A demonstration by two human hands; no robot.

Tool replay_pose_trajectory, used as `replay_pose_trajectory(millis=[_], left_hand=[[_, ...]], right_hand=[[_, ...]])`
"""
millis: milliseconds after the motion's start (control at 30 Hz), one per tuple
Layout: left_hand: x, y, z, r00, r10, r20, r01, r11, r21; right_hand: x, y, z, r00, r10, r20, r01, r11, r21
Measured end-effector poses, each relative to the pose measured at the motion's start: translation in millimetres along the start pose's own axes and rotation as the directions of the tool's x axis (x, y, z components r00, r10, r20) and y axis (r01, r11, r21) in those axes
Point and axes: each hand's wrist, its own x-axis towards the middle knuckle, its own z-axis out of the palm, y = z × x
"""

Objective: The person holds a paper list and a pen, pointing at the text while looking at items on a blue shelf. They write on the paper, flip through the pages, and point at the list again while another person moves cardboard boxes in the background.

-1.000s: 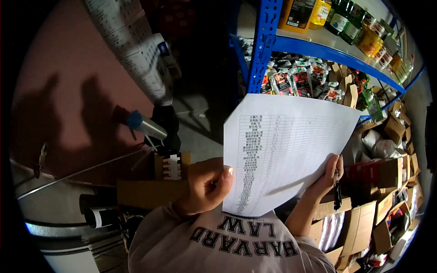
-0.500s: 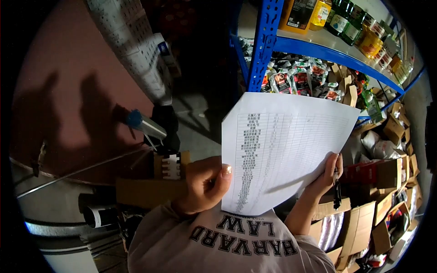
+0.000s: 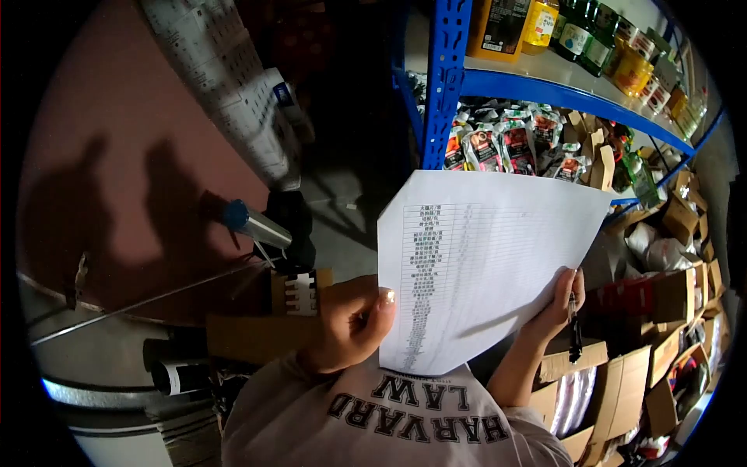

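A white sheet of paper [image 3: 482, 265] printed with a table of text rows is held up in front of my chest. My left hand [image 3: 354, 323] pinches its left edge, thumb on the printed face. On the opposite edge, my right hand [image 3: 554, 311] grips the sheet with the thumb on top. A black pen [image 3: 574, 331] hangs down from that same hand, its upper part among the fingers. The fingers behind the paper are hidden.
Ahead stands a blue metal shelf [image 3: 537, 84] with bottles [image 3: 587, 39] on top and printed pouches [image 3: 506, 144] below. Opened cardboard boxes [image 3: 622, 381] crowd the right side. A brown box [image 3: 257, 338] and a thin metal rod [image 3: 148, 303] are at left.
The paper's top edge sits slightly lower in view. Both hands keep their hold on it. The surroundings have shifted slightly with the camera.
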Motion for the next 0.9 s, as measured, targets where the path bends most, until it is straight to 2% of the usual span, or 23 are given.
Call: replay_pose_trajectory(millis=[100,167,233,267,333,367,433,500,533,633,733,833,900], left_hand=[[1.7,-3.5,1.5,0.998,0.002,0.060,-0.001,1.000,-0.017],[-0.7,-11.0,3.1,0.995,-0.018,0.095,0.028,0.994,-0.102],[-0.2,-14.1,5.0,0.991,0.064,0.117,-0.076,0.992,0.103],[2.4,-15.6,6.3,0.981,-0.038,0.188,0.043,0.999,-0.020],[3.9,-26.3,17.9,0.983,-0.072,0.171,0.100,0.981,-0.163],[-2.8,-43.1,11.3,0.956,-0.089,0.279,0.099,0.995,-0.024],[-14.2,-60.5,7.3,0.875,-0.298,0.381,0.372,0.918,-0.137],[-14.1,-55.1,6.4,0.848,-0.412,0.332,0.488,0.853,-0.187],[-12.1,-51.9,-0.2,0.760,-0.511,0.402,0.605,0.783,-0.147],[-16.4,-47.8,-6.8,0.743,-0.574,0.344,0.633,0.770,-0.084],[-23.2,-43.7,-6.7,0.807,-0.557,0.197,0.583,0.806,-0.109],[-39.6,-59.3,-10.5,0.839,-0.527,0.138,0.545,0.804,-0.240],[-42.6,-57.1,-14.3,0.873,-0.477,0.104,0.488,0.858,-0.159]], right_hand=[[5.6,6.8,-1.9,1.000,-0.003,-0.017,0.004,1.000,0.025],[11.0,12.9,-1.5,0.999,-0.007,-0.032,0.009,0.999,0.042],[20.0,22.6,-4.7,1.000,0.015,-0.003,-0.015,0.998,0.064],[22.4,26.6,-3.6,0.999,0.032,-0.024,-0.030,0.995,0.099],[23.1,35.8,-3.6,0.996,0.088,-0.011,-0.086,0.991,0.103],[22.7,42.3,-4.4,0.991,0.129,0.028,-0.131,0.985,0.111],[20.0,38.8,1.4,0.984,0.139,0.109,-0.149,0.985,0.092],[13.5,34.9,10.4,0.987,0.119,0.108,-0.124,0.992,0.037],[10.2,33.7,13.9,0.986,0.123,0.115,-0.126,0.992,0.019],[0.7,26.2,22.2,0.986,0.106,0.131,-0.105,0.994,-0.015],[-4.0,24.7,30.0,0.988,0.087,0.126,-0.085,0.996,-0.026],[-13.8,19.8,31.5,0.988,0.074,0.139,-0.069,0.997,-0.041],[-18.0,14.4,30.6,0.986,0.055,0.155,-0.049,0.998,-0.047]])
